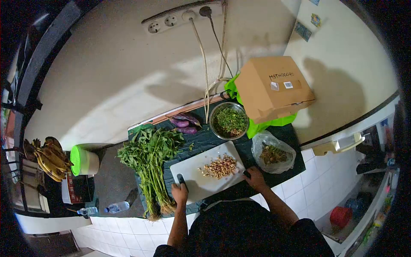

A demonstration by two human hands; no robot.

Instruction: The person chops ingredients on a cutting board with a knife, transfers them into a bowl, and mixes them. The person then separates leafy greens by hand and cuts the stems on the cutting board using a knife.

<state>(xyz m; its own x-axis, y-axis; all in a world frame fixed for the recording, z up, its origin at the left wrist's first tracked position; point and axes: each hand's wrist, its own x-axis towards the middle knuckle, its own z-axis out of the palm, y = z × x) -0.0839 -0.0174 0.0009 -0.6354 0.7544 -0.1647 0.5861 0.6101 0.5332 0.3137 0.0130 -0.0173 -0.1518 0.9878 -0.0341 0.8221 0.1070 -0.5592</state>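
Near the wall (128, 81), dark, maybe plastic sheeting (201, 140) bears the cutting board (203, 185).

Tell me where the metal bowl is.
In the head view, the metal bowl sits just right of centre, beyond the far edge of the white cutting board, between the purple eggplants on its left and the cardboard box on its right.

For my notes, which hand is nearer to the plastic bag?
Right. The right hand is beside the plastic bag; the left hand is at the left end of the cutting board.
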